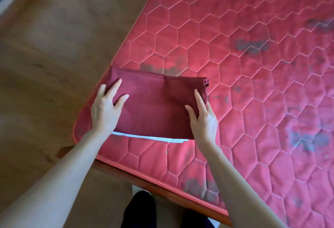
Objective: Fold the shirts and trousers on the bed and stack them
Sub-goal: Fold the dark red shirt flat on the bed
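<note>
A folded dark red garment (155,103) lies flat at the near left corner of the bed. Under its near edge a thin strip of white folded cloth (153,138) shows. My left hand (106,108) rests on the garment's left end, fingers spread and straight on the cloth. My right hand (203,117) rests on its right end with fingers stretched along the edge. Neither hand curls round the cloth.
The pink-red quilted mattress (253,83) with a hexagon pattern and dark stains fills the right side. Its wooden frame edge (162,188) runs below. Brown wooden floor (54,47) lies to the left. Dark trouser legs of the person (141,209) show at the bottom.
</note>
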{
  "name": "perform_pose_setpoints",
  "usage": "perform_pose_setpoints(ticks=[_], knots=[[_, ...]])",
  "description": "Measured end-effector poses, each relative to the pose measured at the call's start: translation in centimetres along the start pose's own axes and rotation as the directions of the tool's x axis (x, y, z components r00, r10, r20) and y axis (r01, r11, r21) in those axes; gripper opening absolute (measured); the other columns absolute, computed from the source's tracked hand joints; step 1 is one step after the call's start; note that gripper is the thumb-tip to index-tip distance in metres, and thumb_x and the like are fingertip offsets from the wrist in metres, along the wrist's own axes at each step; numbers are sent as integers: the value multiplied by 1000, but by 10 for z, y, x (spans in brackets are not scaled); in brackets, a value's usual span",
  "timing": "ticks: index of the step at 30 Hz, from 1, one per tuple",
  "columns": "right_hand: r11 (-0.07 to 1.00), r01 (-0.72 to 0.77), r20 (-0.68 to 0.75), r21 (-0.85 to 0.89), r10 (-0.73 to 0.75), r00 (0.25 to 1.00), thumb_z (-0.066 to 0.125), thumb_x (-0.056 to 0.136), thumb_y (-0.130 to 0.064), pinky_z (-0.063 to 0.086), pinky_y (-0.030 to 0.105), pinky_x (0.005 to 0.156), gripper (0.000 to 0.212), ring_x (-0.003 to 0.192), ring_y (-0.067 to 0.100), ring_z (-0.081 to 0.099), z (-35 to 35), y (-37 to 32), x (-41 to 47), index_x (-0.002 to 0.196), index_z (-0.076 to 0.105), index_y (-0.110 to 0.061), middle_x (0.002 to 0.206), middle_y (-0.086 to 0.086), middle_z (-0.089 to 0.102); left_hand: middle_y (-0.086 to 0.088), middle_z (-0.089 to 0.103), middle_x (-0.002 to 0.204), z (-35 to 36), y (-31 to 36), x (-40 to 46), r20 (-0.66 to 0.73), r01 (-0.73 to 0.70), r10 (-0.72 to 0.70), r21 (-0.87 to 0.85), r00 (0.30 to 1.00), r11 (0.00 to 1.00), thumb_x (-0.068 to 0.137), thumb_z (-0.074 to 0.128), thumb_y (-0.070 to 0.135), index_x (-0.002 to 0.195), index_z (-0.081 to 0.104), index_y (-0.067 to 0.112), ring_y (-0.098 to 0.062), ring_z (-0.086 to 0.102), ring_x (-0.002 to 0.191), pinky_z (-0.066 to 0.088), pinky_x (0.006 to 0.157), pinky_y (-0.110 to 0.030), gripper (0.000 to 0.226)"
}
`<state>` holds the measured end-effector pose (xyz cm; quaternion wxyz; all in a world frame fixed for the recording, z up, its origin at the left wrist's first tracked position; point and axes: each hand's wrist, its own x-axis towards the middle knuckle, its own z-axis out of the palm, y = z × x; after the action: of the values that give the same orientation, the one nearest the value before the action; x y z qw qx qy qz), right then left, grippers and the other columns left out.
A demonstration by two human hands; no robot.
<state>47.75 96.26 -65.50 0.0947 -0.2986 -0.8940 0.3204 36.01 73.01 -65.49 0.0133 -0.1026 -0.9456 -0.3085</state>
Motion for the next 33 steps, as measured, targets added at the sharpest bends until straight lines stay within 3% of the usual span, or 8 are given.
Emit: perform_pose_setpoints(ticks=[6, 15, 19, 21, 23, 27, 30, 33], knots=[[986, -147, 33, -82, 150, 988, 62, 91, -38, 48, 39, 72, 56, 83, 33, 61, 52, 25, -19, 143, 41, -38, 99, 8, 56, -20, 53, 108, 28, -46, -16, 120, 61, -59, -6, 991, 998, 88, 69, 28, 137, 55, 14, -37, 56, 98, 46, 81, -43, 53], [982, -94, -76, -166, 83, 994, 63, 91, -35, 43, 34, 54, 51, 61, 35, 56, 49, 12, -8, 140, 48, -31, 87, 10, 53, -19, 51, 97, 27, -48, 7, 63, -87, 91, -63, 994, 994, 87, 70, 23, 134, 57, 11, -34, 54, 81, 47, 72, -43, 50], [929, -234, -53, -287, 228, 972, 57, 91, -47, 41, 35, 63, 66, 87, 34, 61, 50, 8, -15, 150, 27, -35, 110, 8, 51, -20, 53, 111, 27, -49, 10, 106, -78, 73, 47, 992, 996, 89, 67, 32, 135, 56, 15, -38, 58, 94, 51, 69, -51, 51], [903, -234, -187, -361, 176, 967, 55, 90, -51, 45, 44, 84, 76, 113, 35, 53, 49, 3, -17, 152, 22, -23, 136, 13, 45, -22, 48, 132, 25, -52, 9, 53, -126, 118, 187, 992, 974, 93, 59, 37, 138, 52, 12, -40, 50, 118, 46, 90, -56, 51], [909, -108, -272, -402, -6, 962, 53, 91, -50, 37, 51, 103, 75, 130, 38, 41, 55, -9, -16, 150, 26, -13, 148, 22, 35, -18, 36, 150, 25, -47, 4, 9, -220, 227, 290, 974, 931, 97, 49, 38, 141, 46, 10, -37, 33, 138, 26, 110, -54, 52], [903, 188, -61, -386, -229, 972, 44, 95, -40, 19, 53, 115, 56, 143, 30, 28, 99, -46, -8, 148, 35, -21, 154, 16, 31, -6, 34, 155, 55, -11, -17, 152, -461, 435, 282, 887, 841, 94, 47, 23, 143, 45, 15, -28, 25, 145, 17, 115, -57, 49], [860, 290, 213, -420, -217, 953, 38, 99, -33, 11, 55, 117, 51, 147, 24, 19, 122, -43, 0, 149, 33, -24, 157, 9, 26, -5, 32, 156, 81, -8, -18, 272, -405, 322, 346, 907, 846, 94, 49, 25, 145, 42, 15, -28, 24, 146, 14, 116, -60, 52], [824, 363, 276, -436, -261, 925, 35, 99, -38, 3, 50, 118, 52, 147, 24, 17, 122, -15, 11, 150, 32, -25, 158, 8, 24, -7, 23, 159, 91, -27, -9, 300, -368, 256, 421, 919, 829, 96, 40, 35, 150, 33, 23, -27, 18, 148, 7, 118, -55, 56]])
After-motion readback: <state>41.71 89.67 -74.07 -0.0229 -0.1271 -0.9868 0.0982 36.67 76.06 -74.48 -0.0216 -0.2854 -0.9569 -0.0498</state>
